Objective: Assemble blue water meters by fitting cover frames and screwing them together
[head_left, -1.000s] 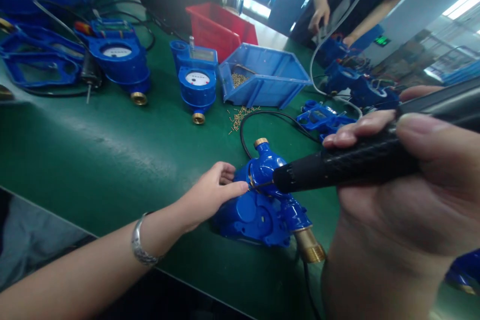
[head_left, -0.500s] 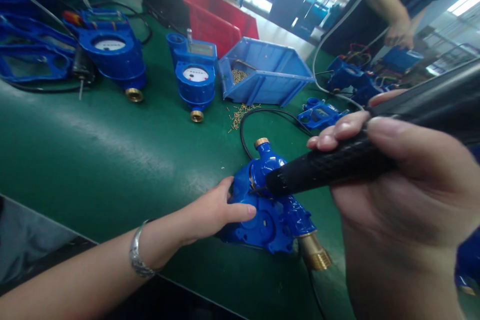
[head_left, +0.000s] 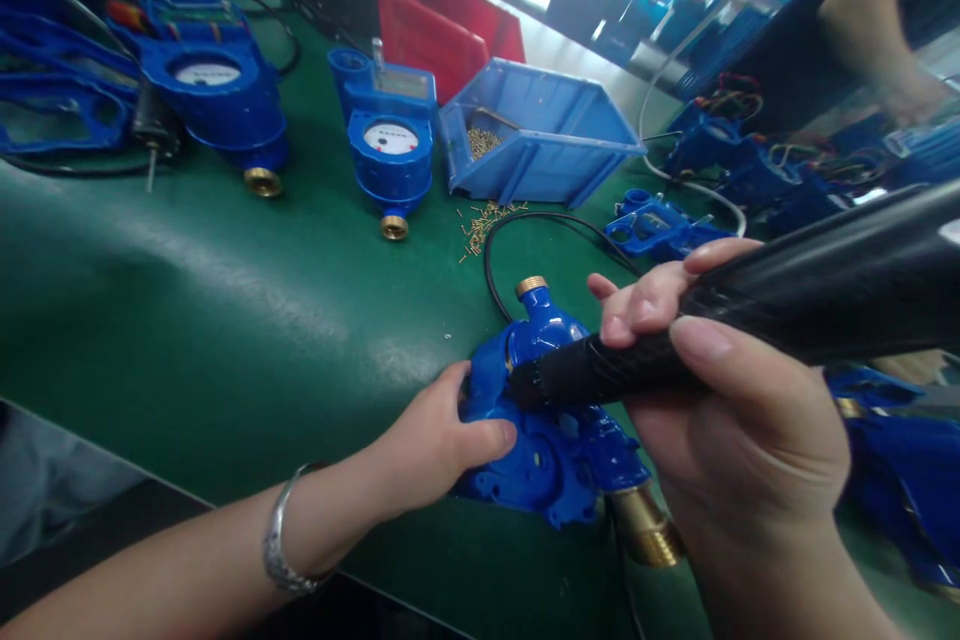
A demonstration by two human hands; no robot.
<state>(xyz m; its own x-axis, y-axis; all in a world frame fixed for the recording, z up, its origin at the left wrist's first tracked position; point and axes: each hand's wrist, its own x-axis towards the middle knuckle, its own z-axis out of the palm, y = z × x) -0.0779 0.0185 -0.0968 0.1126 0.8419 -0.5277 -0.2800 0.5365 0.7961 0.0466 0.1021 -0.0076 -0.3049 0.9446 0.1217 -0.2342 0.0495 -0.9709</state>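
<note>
A blue water meter [head_left: 536, 465] with brass threaded ends lies on its side on the green table, its underside toward me. My left hand [head_left: 442, 435] grips its left edge, thumb across the blue housing and the other fingers hidden behind it. In my right hand [head_left: 735, 390] is a black electric screwdriver [head_left: 600, 365], held slantwise with its nose down against the meter. The tip of the bit is hidden at the housing.
Two water meters [head_left: 391, 140] stand upright behind. Loose brass screws [head_left: 487, 225] lie before a blue bin [head_left: 555, 155] holding more; a red bin [head_left: 442, 30] is behind it. Another screwdriver [head_left: 155, 125] lies at left. A co-worker's arm [head_left: 874, 30] is at upper right.
My right hand and the screwdriver have moved left and in toward the meter; the bit that showed before is now hidden. My left hand keeps its grip. The co-worker's arm has shifted right.
</note>
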